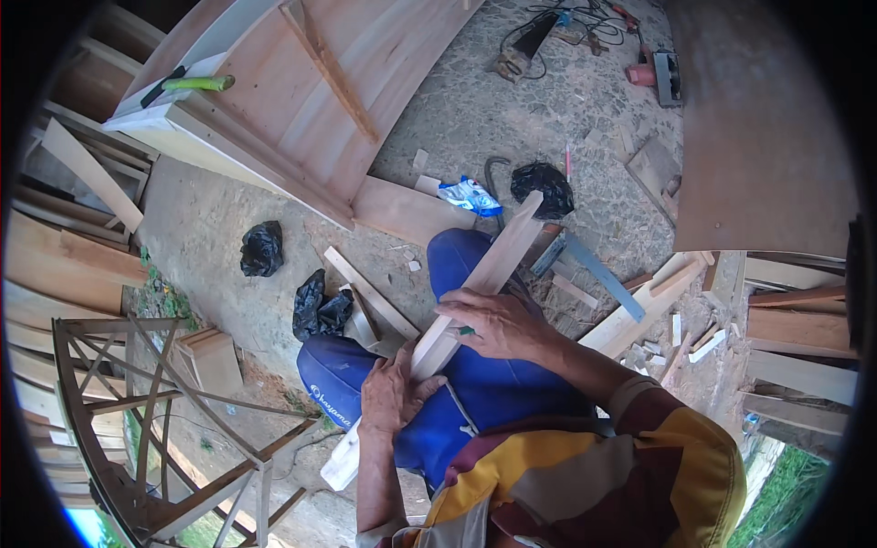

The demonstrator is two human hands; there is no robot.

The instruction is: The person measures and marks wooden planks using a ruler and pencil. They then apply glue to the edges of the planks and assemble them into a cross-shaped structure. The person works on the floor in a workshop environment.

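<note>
A long pale wooden strip [493, 260] slants across my lap, over blue trousers. My left hand [391, 391] is closed round its lower part. Higher up, my right hand [493, 324] lies over the strip with its fingers curled on the wood. A small green object [466, 331] shows at the right hand's fingers; its kind is too small to tell. The strip's far end rises past my knee, close to a black plastic bag [544, 190].
A blue-grey L-shaped metal tool [603, 274] leans on boards at right. A handsaw [518, 53] and a red power tool [660, 77] lie farther off. A big wooden panel frame [265, 119] carries a green-handled tool [196, 83]. Black bags [262, 248] and offcuts litter the floor.
</note>
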